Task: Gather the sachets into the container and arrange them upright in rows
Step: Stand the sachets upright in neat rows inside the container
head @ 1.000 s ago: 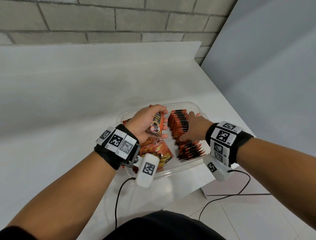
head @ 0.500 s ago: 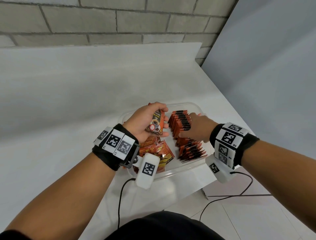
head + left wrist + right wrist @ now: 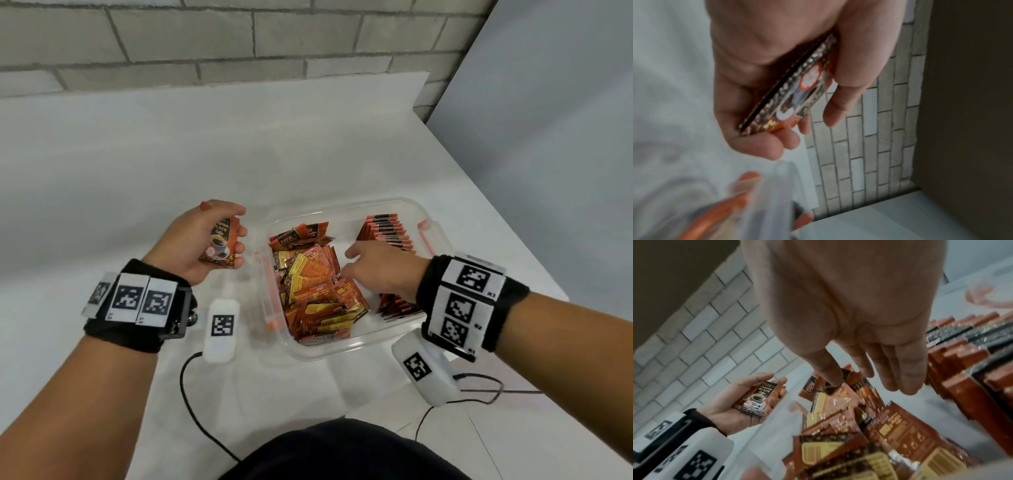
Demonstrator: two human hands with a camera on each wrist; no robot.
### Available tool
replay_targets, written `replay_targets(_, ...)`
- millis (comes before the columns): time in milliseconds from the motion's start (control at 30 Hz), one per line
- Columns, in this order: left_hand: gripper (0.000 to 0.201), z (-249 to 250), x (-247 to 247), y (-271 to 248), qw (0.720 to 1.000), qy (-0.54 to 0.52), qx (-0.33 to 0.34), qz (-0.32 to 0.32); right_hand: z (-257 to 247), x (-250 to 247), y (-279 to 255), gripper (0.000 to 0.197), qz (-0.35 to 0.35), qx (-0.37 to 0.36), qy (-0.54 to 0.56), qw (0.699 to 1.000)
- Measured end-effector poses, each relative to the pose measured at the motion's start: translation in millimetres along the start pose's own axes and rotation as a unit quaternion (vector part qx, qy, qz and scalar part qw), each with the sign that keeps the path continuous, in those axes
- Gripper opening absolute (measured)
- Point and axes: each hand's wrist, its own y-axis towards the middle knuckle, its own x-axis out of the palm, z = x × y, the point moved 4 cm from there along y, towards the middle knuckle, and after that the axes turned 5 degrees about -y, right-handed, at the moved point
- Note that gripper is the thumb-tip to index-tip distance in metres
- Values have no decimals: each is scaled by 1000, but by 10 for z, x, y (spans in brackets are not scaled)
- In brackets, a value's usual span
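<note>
**Sachets half sorted in a clear tub**

The container is a clear plastic tub with rounded corners and pale orange clip handles on its short sides, standing on a white table near the table's front edge. Inside, along its right side, a row of sachets stands upright and packed face to face, their black-and-orange top edges showing; part of this row is hidden under the right wrist. The left side of the tub holds a loose heap of sachets lying flat and overlapping at angles, glossy foil packets in dark red-brown with yellow printed panels.

The left hand is outside the tub, just beside its left wall, above the table. Its fingers and thumb curl round a thin stack of sachets with crimped silver edges; the front one shows a coffee cup and the words "BLACK Coffee".

The right hand reaches into the tub, palm down, with fingers extended and slightly apart above the loose heap. Whether its fingertips touch a sachet cannot be told.

Both wrists wear black bands with white square-patterned tags. Behind the table rises a grey brick wall.
</note>
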Motion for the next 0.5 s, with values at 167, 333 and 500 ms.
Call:
replay_targets(167,9,-306,61,46,996,59,-54,-26,-81,111,109,32,-47,11,-99,994)
replay_targets(333,8,-283,105,89,994,99,-21,-35,-35,146,163,34,-56,18,-160,985)
replay_targets(500,11,-260,95,63,990,127,-41,-47,-7,165,193,32,-31,-1,-210,977)
